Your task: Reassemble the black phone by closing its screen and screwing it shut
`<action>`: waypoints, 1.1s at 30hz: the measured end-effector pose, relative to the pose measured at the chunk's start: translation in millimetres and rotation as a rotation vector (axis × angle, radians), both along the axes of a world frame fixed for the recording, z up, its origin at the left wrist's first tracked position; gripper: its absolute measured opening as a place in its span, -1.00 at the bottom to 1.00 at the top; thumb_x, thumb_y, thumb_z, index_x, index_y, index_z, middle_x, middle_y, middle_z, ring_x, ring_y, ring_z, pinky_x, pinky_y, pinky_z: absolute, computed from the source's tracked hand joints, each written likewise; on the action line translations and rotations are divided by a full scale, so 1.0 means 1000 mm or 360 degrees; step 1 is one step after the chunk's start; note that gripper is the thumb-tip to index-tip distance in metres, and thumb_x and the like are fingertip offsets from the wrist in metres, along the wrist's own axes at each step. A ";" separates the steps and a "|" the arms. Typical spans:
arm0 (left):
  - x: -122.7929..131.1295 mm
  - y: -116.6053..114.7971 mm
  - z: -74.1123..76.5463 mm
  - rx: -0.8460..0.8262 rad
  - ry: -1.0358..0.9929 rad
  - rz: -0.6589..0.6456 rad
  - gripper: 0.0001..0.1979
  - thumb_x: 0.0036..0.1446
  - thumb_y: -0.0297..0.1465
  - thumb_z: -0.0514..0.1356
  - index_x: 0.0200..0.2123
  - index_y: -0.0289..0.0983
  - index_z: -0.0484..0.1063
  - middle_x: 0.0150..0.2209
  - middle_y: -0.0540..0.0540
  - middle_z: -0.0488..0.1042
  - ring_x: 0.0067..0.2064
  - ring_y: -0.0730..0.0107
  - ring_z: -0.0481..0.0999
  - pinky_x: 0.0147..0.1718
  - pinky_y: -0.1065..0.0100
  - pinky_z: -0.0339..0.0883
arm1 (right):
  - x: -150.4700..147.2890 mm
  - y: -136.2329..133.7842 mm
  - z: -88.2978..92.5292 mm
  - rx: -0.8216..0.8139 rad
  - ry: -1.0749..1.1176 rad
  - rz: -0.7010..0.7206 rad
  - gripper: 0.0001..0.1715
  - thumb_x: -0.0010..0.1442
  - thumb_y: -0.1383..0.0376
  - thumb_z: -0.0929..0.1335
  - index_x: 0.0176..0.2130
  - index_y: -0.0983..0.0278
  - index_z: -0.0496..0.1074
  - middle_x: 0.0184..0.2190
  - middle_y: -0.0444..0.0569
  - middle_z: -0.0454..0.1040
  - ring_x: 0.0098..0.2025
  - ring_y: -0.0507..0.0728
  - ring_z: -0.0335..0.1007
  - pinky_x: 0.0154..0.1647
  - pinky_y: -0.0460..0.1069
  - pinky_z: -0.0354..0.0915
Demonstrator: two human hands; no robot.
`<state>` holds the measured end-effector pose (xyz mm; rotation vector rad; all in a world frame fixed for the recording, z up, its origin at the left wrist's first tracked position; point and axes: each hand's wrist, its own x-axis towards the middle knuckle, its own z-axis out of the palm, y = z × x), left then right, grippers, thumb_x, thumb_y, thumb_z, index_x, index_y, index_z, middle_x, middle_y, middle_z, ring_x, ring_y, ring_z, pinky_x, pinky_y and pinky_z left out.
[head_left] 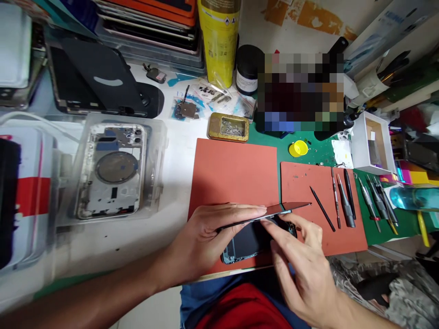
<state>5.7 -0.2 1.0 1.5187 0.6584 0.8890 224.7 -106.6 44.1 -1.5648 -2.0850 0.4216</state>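
So, closest to me, my left hand (212,242) is closed around a thin black phone panel (270,212), its fingers laid along the panel's near edge and holding it up on edge and tilted, its far end pointing right. My right hand (298,269) comes in from the lower right, with its fingertips (270,224) touching the panel's underside; I can't tell whether they are pinching it or only resting there. Just beneath both hands, a dark phone body (245,242) lies flat on a red silicone mat (226,178), near the mat's bottom edge, with a bluish frame showing at its lower left corner. To the right, on a second red mat (302,183), a black spudger (322,208) lies beside a row of metal pry tools (336,196). To the left sits a clear plastic box (154,151) holding a bare phone frame (113,171). Farther up, just past the mat, is a gold tin of screws (228,127), and beyond it stand a black jar (247,68) and a yellow can (219,36). A small white box (372,144) stands at the right on a green mat (308,146), and a pixelated patch hides whatever lies at the upper right.
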 end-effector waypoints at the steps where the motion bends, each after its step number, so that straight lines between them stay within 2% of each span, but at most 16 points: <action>1: 0.001 0.000 0.000 -0.0012 0.0004 0.0003 -0.46 0.42 -0.67 0.29 0.22 0.05 0.71 0.14 0.16 0.76 0.14 0.48 0.78 0.22 0.57 0.54 | 0.002 -0.001 0.004 0.0014 0.0098 -0.0060 -0.50 0.45 0.54 0.31 0.29 0.31 0.51 0.08 0.06 0.72 0.15 0.25 0.49 0.12 0.15 0.37; 3: 0.001 -0.001 0.000 -0.0044 0.0034 -0.0003 -0.51 0.43 -0.64 0.29 0.20 0.03 0.72 0.13 0.15 0.76 0.14 0.47 0.79 0.21 0.57 0.54 | 0.002 0.001 0.010 -0.0105 0.0322 -0.0320 -0.69 0.48 0.47 0.38 0.11 0.23 0.61 -0.11 -0.02 0.74 -0.12 0.15 0.61 -0.11 0.04 0.48; 5: 0.001 -0.001 0.000 -0.0078 0.0079 -0.0007 -0.56 0.44 -0.60 0.29 0.18 0.00 0.74 0.13 0.13 0.77 0.13 0.44 0.79 0.19 0.56 0.56 | -0.002 0.008 0.012 -0.0444 0.0536 -0.0627 -0.89 0.48 0.29 0.45 -0.13 0.19 0.65 -0.36 -0.12 0.67 -0.42 0.07 0.56 -0.39 -0.03 0.45; 8: 0.000 -0.001 -0.002 -0.0075 0.0156 -0.0007 -0.62 0.45 -0.56 0.29 0.16 -0.08 0.75 0.12 0.09 0.78 0.13 0.41 0.80 0.19 0.52 0.59 | -0.013 0.026 0.006 -0.0947 0.0820 -0.0919 -0.68 0.34 0.04 0.50 -0.33 0.20 0.62 -0.53 -0.13 0.58 -0.57 0.09 0.51 -0.55 -0.04 0.42; 10: 0.000 -0.001 -0.004 -0.0028 0.0194 -0.0017 -0.64 0.45 -0.55 0.28 0.16 -0.10 0.75 0.12 0.06 0.78 0.13 0.37 0.80 0.19 0.48 0.60 | -0.020 0.037 0.001 -0.1074 0.0911 -0.1063 -0.62 0.20 -0.04 0.52 -0.38 0.21 0.60 -0.56 -0.10 0.57 -0.57 0.11 0.52 -0.55 -0.03 0.43; 13: 0.000 0.000 -0.006 0.0025 0.0214 -0.0026 -0.64 0.46 -0.53 0.26 0.16 -0.11 0.75 0.12 0.02 0.78 0.13 0.33 0.80 0.18 0.44 0.62 | -0.025 0.046 -0.003 -0.1120 0.0938 -0.1219 -0.57 0.07 -0.08 0.54 -0.41 0.22 0.60 -0.57 -0.06 0.59 -0.56 0.13 0.55 -0.52 -0.02 0.46; 22: 0.000 0.002 -0.004 0.0043 0.0192 -0.0054 -0.63 0.48 -0.54 0.25 0.19 -0.14 0.73 0.13 -0.01 0.78 0.14 0.35 0.79 0.19 0.48 0.60 | -0.028 0.049 0.002 -0.1146 0.0943 -0.1303 -0.59 -0.04 -0.06 0.55 -0.45 0.23 0.58 -0.56 -0.06 0.58 -0.54 0.14 0.55 -0.50 -0.01 0.48; 26: 0.001 0.002 -0.006 0.0059 0.0177 -0.0047 -0.65 0.47 -0.56 0.25 0.18 -0.20 0.73 0.13 -0.01 0.78 0.14 0.36 0.79 0.19 0.50 0.59 | -0.029 0.051 0.003 -0.1158 0.0942 -0.1311 -0.59 -0.04 -0.06 0.55 -0.44 0.23 0.59 -0.57 -0.06 0.58 -0.55 0.13 0.54 -0.51 -0.02 0.45; 33: 0.001 0.001 -0.004 0.0052 0.0181 -0.0044 -0.64 0.46 -0.57 0.26 0.18 -0.16 0.73 0.13 0.03 0.78 0.14 0.37 0.79 0.19 0.49 0.60 | -0.029 0.050 0.003 -0.1167 0.0916 -0.1317 -0.61 -0.02 -0.03 0.54 -0.46 0.23 0.59 -0.57 -0.05 0.58 -0.54 0.12 0.53 -0.50 -0.03 0.42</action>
